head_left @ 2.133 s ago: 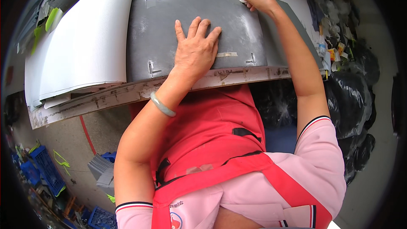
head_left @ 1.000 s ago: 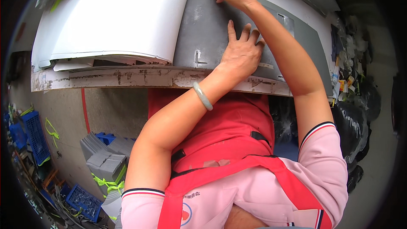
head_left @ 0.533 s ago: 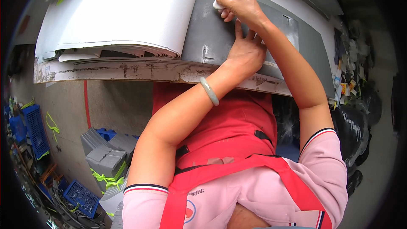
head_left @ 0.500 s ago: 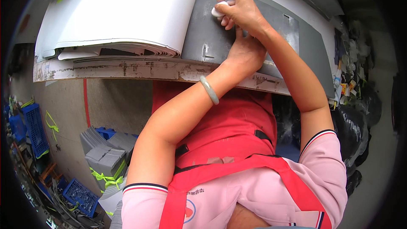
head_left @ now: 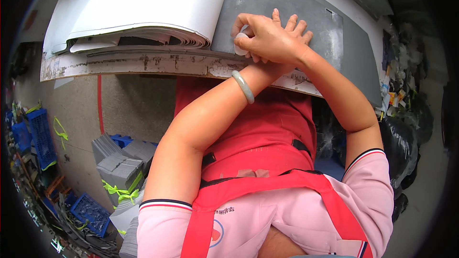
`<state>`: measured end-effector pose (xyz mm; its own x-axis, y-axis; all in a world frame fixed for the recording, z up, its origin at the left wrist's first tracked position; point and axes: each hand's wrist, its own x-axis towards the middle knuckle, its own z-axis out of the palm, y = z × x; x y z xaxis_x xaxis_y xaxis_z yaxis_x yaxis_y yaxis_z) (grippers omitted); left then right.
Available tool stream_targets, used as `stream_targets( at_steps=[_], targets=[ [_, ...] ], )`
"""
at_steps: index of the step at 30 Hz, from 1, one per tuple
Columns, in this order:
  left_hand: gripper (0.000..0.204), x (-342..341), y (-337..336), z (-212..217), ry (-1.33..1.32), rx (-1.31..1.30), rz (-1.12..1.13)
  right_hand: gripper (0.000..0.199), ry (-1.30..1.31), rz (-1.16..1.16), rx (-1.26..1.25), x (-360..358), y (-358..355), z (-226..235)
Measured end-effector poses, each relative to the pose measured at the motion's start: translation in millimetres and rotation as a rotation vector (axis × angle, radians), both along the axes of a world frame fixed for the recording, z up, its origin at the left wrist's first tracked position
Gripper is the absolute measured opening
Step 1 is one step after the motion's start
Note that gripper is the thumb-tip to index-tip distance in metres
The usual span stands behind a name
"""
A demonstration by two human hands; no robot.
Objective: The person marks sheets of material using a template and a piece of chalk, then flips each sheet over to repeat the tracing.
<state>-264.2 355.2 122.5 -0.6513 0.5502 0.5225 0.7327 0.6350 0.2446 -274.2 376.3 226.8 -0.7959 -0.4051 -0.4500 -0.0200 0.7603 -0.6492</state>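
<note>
A small rounded white piece (head_left: 241,45) is pinched between the thumb and fingers of my right hand (head_left: 270,39), close to the near left part of a dark grey sheet (head_left: 267,0). My forearms cross, the right one above the left. Flat on the sheet, with its fingers spread, lies my left hand (head_left: 291,25); its palm is hidden under the right hand. Whitish smudges and small corner-shaped marks show on the sheet. What the white piece is made of, I cannot tell.
A thick stack of large white sheets (head_left: 143,5) lies left on the worn-edged table (head_left: 181,64). Bundled grey blocks (head_left: 119,167) tied with green strips and a blue crate (head_left: 91,215) stand lower left. Black bags (head_left: 401,143) lie at the right.
My right hand has come from the far part of the grey sheet toward its near edge, still holding the white piece. The left hand's spread fingers now show beyond it.
</note>
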Motion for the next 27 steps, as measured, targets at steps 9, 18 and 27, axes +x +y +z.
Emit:
stream_targets(
  at_steps=[9,18,27],
  targets=[
    [0.033,-5,13,2,-0.067,-0.047,0.052,0.019,0.580,0.154,0.075,22,19,-29],
    [0.042,-6,6,5,-0.098,-0.033,-0.006,0.014,0.692,0.121,0.346,21,22,-22],
    [0.025,-5,11,10,-0.094,0.029,-0.003,0.030,0.633,-0.724,0.299,14,251,-54]
  ],
)
